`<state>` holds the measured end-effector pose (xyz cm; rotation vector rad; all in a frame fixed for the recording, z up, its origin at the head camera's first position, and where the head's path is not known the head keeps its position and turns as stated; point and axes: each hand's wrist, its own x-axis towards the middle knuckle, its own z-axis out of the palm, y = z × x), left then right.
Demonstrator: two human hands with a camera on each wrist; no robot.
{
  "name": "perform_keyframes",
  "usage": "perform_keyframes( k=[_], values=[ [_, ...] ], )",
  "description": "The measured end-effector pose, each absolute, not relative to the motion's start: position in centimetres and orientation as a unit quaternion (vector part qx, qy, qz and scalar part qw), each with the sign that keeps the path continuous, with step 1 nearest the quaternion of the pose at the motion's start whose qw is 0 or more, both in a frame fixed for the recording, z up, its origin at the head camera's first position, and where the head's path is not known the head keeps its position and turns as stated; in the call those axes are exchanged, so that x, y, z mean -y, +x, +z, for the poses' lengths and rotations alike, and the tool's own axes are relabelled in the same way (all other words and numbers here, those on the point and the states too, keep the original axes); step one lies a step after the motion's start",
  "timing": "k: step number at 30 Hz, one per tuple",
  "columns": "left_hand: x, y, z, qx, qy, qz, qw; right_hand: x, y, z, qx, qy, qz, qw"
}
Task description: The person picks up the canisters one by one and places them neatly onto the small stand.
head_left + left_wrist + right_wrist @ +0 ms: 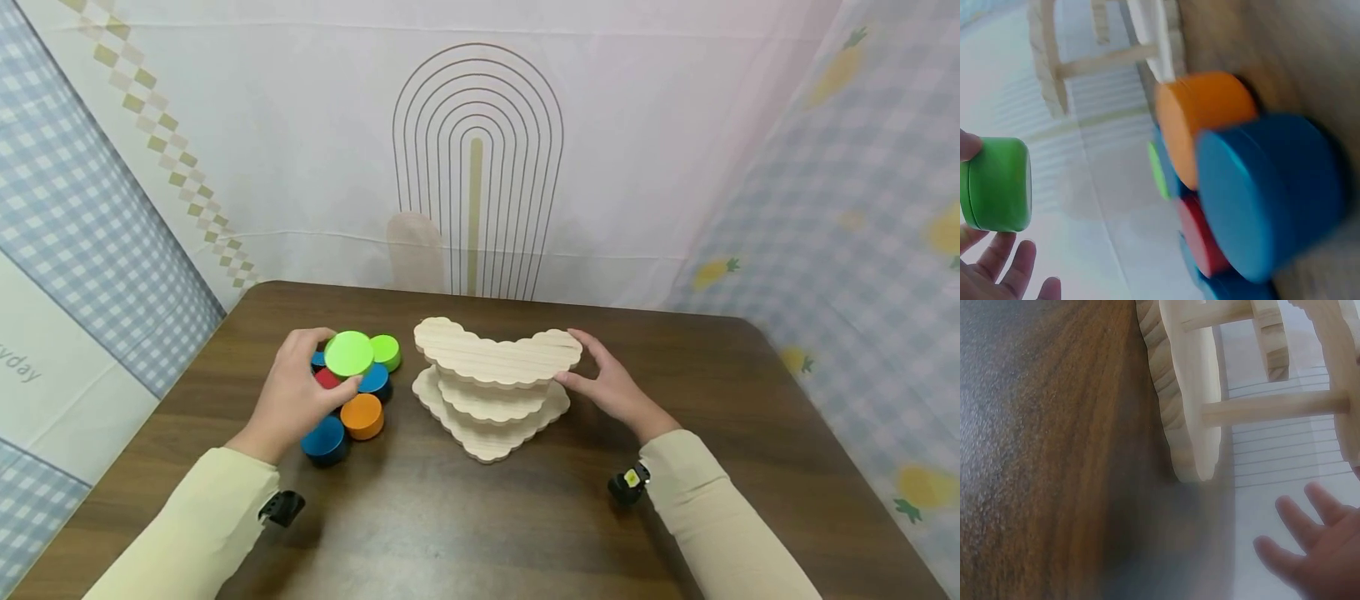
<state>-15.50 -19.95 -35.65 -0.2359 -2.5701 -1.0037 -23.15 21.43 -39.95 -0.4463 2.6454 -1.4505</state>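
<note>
My left hand (300, 383) grips a light-green round tin (349, 354) by its sides, lifted over a group of similar coloured tins. In the left wrist view the green tin (1000, 184) shows a seam round its edge, with thumb and fingers about it. At the centre of the table stands a tiered wooden stand (498, 358) with scalloped edges. The right hand (611, 387) holds the right end of its top tier between thumb and fingers. In the right wrist view, several fingers (1300, 525) extend below that tier, and round posts (1272, 409) join the tiers.
Below the left hand sit a blue tin (325, 442), an orange tin (363, 417), a red tin (327, 378), another green tin (386, 352) and further blue ones. A brown wooden table (480, 533) carries everything. A patterned white cloth (315, 150) hangs behind it.
</note>
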Motion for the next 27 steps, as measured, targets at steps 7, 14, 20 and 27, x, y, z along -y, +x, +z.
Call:
perform_keyframes(
  k=[7, 14, 20, 27],
  values=[
    [16.7, -16.7, -34.4, 0.904, -0.119, -0.373, 0.17, -21.3, -23.0, -40.0, -0.86, -0.148, -0.486, 0.045],
    [13.1, -17.8, -33.0, 0.901, -0.139, -0.379, 0.158, -21.3, -23.0, -40.0, -0.861, -0.142, -0.486, 0.047],
    [10.5, -19.1, -32.7, 0.9, -0.155, -0.374, 0.164, -21.2, -23.1, -40.0, -0.858, -0.143, -0.491, 0.046],
    [8.2, -20.4, -32.3, 0.901, -0.158, -0.375, 0.148, -21.3, -22.9, -39.9, -0.858, -0.143, -0.491, 0.046]
  ],
)
